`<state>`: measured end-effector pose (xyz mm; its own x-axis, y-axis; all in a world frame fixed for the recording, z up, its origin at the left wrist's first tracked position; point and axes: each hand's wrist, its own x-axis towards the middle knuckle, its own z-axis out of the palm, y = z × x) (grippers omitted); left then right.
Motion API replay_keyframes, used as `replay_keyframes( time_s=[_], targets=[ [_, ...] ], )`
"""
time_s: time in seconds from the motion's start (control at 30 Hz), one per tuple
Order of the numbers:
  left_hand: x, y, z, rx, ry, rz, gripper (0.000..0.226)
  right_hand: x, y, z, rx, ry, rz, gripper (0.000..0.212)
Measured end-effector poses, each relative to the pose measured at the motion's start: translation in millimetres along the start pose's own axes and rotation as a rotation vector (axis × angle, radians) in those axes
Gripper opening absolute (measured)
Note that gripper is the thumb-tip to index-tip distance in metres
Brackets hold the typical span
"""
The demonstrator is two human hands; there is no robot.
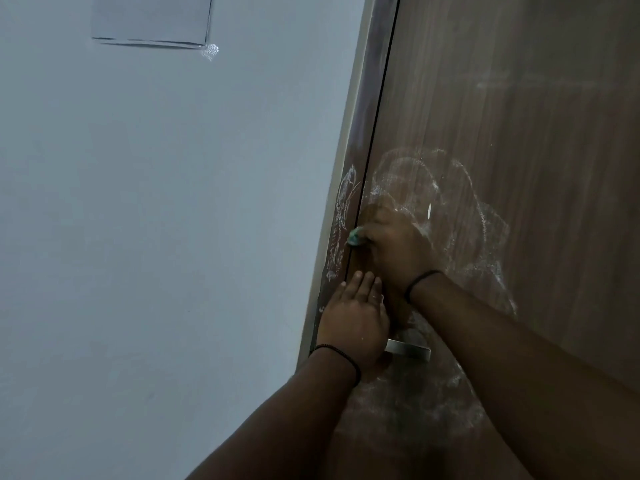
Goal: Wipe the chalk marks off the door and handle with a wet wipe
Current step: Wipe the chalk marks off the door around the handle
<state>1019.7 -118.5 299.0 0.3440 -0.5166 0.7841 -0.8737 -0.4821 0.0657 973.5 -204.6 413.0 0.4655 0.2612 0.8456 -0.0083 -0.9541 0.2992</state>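
Right hand [391,244] presses bunched wet wipe [355,237] against wooden door [519,133] near latch edge, fingers curled round it. Left hand [353,317] flat on door, fingers straight, above handle [408,348]. Metal handle's long axis roughly horizontal, free end pointing right. Chalk marks [460,209] smeared around.

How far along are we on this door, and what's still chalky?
Early to midway. Done: a darker, cleaner patch of door just above the right hand. In hand: the right hand presses the wipe near the door edge; the left hand lies flat below it. Left: chalk loops on the right, scribbles on the frame, smears below the handle.
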Motion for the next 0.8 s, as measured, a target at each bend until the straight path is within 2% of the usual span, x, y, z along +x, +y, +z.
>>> replay_keyframes(
  time_s=[0.1, 0.3, 0.5, 0.7, 0.8],
  targets=[
    [-2, -1, 1, -0.003, -0.001, 0.007, 0.053, -15, 14, -11, -0.03, 0.016, -0.015, 0.009],
    [0, -3, 6, 0.0, -0.004, -0.001, 0.054, 42, 25, -13, -0.082, 0.123, 0.18, 0.012],
    [2, -2, 6, 0.011, 0.002, 0.003, 0.054, 14, 4, -1, 0.052, 0.031, 0.013, 0.008],
    [0, -3, 5, -0.004, 0.026, -0.001, 0.054, 40, 24, -18, -0.055, 0.126, 0.177, 0.012],
    [0, -3, 6, -0.008, 0.034, 0.001, 0.054, 58, 8, -12, -0.052, 0.135, 0.17, 0.011]
  ],
)
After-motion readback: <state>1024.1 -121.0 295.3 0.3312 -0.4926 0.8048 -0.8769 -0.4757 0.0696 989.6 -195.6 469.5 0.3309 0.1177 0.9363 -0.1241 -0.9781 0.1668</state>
